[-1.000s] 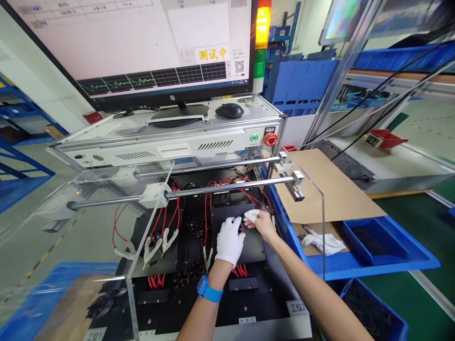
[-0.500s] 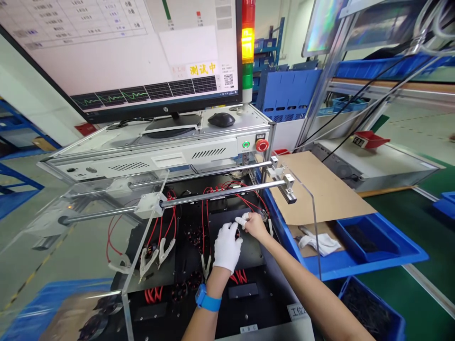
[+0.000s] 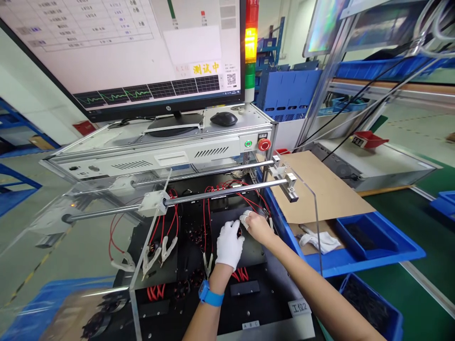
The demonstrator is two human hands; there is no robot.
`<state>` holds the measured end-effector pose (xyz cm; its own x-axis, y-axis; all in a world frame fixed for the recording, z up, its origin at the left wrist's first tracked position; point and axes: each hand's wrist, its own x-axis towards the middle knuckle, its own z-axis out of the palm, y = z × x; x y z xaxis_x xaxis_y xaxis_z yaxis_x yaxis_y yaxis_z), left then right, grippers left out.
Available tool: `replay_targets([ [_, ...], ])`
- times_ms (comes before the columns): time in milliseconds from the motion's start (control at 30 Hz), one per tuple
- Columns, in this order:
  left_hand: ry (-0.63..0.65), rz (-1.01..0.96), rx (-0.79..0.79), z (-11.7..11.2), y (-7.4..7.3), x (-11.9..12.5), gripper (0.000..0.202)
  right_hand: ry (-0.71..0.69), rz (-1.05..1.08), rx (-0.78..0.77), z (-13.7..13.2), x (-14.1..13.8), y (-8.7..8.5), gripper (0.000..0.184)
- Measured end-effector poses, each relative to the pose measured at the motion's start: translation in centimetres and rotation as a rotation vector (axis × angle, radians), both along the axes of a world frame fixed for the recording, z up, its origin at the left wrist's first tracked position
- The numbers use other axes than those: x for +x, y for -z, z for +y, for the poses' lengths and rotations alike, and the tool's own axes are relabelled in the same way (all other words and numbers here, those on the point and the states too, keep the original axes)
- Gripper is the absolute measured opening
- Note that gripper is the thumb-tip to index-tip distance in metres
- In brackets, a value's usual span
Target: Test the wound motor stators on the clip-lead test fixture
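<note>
My left hand (image 3: 230, 245), in a white glove with a blue watch (image 3: 210, 294) at the wrist, rests over the black plate of the test bench. Its fingers are curled around a small dark motor stator (image 3: 239, 232), mostly hidden by the hand. Just to the right, my right hand (image 3: 259, 226), with white finger covers, has its thumb and forefinger pinched together near the stator. What lies in that pinch is too small to make out. White-handled clips (image 3: 207, 265) on red wires lie left of my hands. More stators (image 3: 195, 233) sit on the bench.
Metal rails (image 3: 227, 192) and a clear cover (image 3: 151, 237) stand around the work spot. Behind are a monitor (image 3: 142, 61), a mouse (image 3: 223, 119) and a red stop button (image 3: 264, 144). To the right are cardboard (image 3: 320, 189), a white glove (image 3: 322, 241) and a blue tray (image 3: 369, 267).
The view has shifted slightly. My right hand is turned a little more, with its fingers curled closer in beside the left hand. The left hand stays over the stator.
</note>
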<state>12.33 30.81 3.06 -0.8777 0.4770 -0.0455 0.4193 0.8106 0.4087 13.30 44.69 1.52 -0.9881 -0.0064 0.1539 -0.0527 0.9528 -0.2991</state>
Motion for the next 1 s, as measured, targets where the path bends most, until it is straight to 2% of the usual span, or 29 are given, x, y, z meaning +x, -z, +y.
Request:
replay_targets([
  [67,-0.029,-0.025,0.027,0.0,0.2,-0.1,0.063,0.018,-0.026,0.035,-0.4,-0.6,0.1,0.025],
  [133,-0.096,-0.081,0.070,0.0,0.3,-0.2,0.078,-0.009,-0.030,-0.009,-0.7,-1.2,0.2,0.022],
  [233,-0.190,-0.167,0.118,0.0,0.4,-0.2,0.090,-0.150,0.014,-0.154,-0.7,-1.9,0.3,0.020],
  [333,-0.225,-0.184,0.119,0.0,0.4,-0.2,0.092,-0.250,0.051,-0.232,-0.1,-2.0,0.4,0.020],
  [400,-0.237,-0.165,0.113,0.0,0.4,-0.1,0.091,-0.266,0.049,-0.204,0.2,-1.9,0.4,0.019],
  [533,-0.245,-0.139,0.121,-0.1,0.7,0.0,0.090,-0.223,-0.005,-0.050,0.1,-1.5,0.2,0.018],
  [600,-0.235,-0.127,0.142,-0.1,0.8,0.0,0.088,-0.202,-0.018,-0.045,-0.1,-1.4,-0.1,0.018],
  [667,-0.222,-0.113,0.160,-0.2,0.9,0.0,0.086,-0.220,-0.013,-0.182,-0.1,-1.7,-0.2,0.018],
  [800,-0.223,-0.101,0.192,-0.3,1.0,0.2,0.085,-0.309,-0.114,-0.740,0.5,-2.6,0.4,0.014],
  [867,-0.242,-0.101,0.211,-0.2,1.1,0.4,0.086,-0.341,-0.179,-0.947,1.0,-2.8,1.0,0.017],
  [933,-0.266,-0.100,0.220,-0.1,1.2,0.6,0.086,-0.377,-0.162,-1.030,1.1,-2.6,1.6,0.020],
  [1000,-0.288,-0.094,0.220,0.1,1.3,0.8,0.085,-0.387,-0.068,-1.001,0.9,-2.0,1.9,0.019],
])
